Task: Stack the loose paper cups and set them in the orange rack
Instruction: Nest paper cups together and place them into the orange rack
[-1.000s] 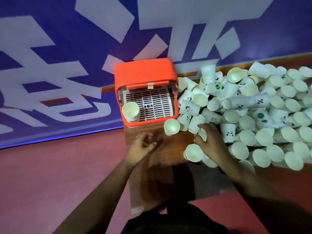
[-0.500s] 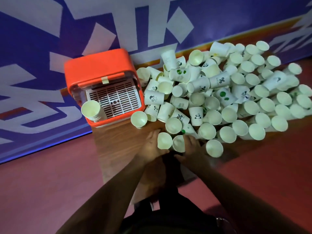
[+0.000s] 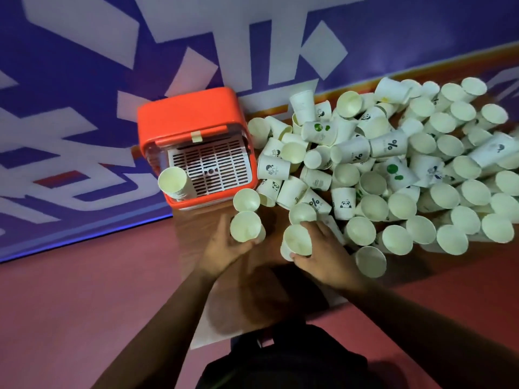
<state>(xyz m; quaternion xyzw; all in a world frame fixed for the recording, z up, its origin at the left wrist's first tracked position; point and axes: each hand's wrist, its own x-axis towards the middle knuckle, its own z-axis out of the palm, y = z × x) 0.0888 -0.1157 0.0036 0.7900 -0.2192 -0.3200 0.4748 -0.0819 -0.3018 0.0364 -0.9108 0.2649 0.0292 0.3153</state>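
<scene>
**Two cups held mouth-up for nesting**

A pale round paper cup [image 3: 245, 227] is gripped by the curled fingers of the left hand [image 3: 222, 249], just in front of the orange plastic rack [image 3: 188, 116]. A second cup [image 3: 297, 240] is clasped likewise by the right hand [image 3: 327, 256], further to the rack's right. Both are kept upright, presumably for nesting. A short nested stack [image 3: 172, 181] is lodged in the rack's front left corner. The rack's front right corner is crowded by a lone upright cup [image 3: 246, 200], and the heap of loose cups [image 3: 407, 169] is spread to the rack's right.
</scene>
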